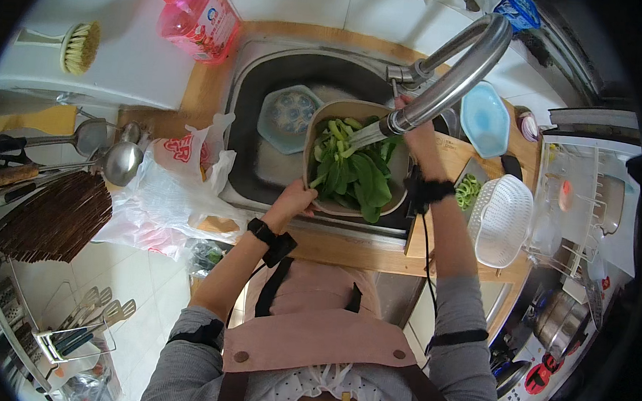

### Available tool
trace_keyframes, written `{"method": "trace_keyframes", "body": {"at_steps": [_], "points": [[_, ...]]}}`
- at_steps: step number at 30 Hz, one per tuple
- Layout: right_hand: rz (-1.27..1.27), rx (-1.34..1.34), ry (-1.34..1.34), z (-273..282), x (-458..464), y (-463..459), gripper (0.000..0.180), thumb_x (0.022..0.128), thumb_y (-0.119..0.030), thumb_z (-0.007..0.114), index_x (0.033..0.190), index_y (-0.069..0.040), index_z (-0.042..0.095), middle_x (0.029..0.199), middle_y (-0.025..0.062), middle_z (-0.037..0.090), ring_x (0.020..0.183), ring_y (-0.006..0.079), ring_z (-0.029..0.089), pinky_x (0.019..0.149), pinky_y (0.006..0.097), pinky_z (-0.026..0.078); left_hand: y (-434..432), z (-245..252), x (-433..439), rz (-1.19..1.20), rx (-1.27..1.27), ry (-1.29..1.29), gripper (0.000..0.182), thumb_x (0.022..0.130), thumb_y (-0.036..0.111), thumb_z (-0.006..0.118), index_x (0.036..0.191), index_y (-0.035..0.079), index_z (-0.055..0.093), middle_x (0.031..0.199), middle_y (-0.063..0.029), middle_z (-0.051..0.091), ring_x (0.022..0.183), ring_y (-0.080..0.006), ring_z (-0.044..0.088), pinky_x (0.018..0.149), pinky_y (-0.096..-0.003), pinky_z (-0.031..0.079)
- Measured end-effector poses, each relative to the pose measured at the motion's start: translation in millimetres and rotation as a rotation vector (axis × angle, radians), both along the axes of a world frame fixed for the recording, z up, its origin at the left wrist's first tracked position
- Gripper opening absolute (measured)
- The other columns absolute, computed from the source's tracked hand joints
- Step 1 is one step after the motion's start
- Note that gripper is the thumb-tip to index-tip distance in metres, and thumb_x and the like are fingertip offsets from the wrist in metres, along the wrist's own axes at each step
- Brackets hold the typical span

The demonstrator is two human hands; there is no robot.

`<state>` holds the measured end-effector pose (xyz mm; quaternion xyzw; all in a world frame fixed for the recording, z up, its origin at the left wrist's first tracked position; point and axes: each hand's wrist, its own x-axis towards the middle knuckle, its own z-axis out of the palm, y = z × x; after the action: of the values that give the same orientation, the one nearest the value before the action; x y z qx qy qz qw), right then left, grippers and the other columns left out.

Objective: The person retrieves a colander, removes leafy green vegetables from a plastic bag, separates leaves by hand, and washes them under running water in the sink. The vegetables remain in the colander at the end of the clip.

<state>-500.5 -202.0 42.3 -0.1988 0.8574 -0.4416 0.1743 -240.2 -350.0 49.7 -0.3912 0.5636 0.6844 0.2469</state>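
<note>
A beige basin (313, 139) of leafy green vegetables (350, 175) sits in the dark sink (246, 119), under a stream of water from the curved metal faucet (481, 58). My left hand (292, 199) grips the basin's near left rim. Up at the faucet's base, my right hand (418, 130) has its fingers at the thin lever (394, 87); the spout hides part of this hand. Behind the basin, a pale blue angular dish (275, 121) with round patterns lies in the sink, partly covered by the basin.
Right of the sink are a wooden cutting board (448, 147), a knife blade with green slices (468, 192), a white perforated basket (504, 228) and a light blue dish (484, 119). Plastic bags (166, 202) lie left, below a pink soap bottle (199, 25). Ladles (122, 163) hang farther left.
</note>
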Motion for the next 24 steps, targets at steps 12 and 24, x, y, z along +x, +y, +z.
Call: {"method": "trace_keyframes", "body": {"at_steps": [12,24], "points": [[0.441,0.572,0.122,-28,129,0,0.105,0.056,-0.009,0.081,0.144,-0.012,0.023,0.142,0.0236,0.029,0.125,0.0452,0.035,0.092,0.0493,0.046,13,2,4,0.066,-0.024,0.096,0.03,0.086,0.011,0.048,0.109,-0.008,0.05,0.085,-0.0138,0.063,0.066,-0.0184,0.065,0.056,-0.0288,0.053],[0.189,-0.227,-0.961,-21,89,-2,0.067,0.071,-0.027,0.08,0.124,0.0,0.051,0.12,0.0095,0.058,0.11,0.0204,0.055,0.094,0.0343,0.044,0,5,23,0.188,0.066,0.03,0.03,0.089,0.015,0.046,0.106,-0.009,0.052,0.085,-0.013,0.064,0.071,-0.0174,0.065,0.058,-0.026,0.053]]}}
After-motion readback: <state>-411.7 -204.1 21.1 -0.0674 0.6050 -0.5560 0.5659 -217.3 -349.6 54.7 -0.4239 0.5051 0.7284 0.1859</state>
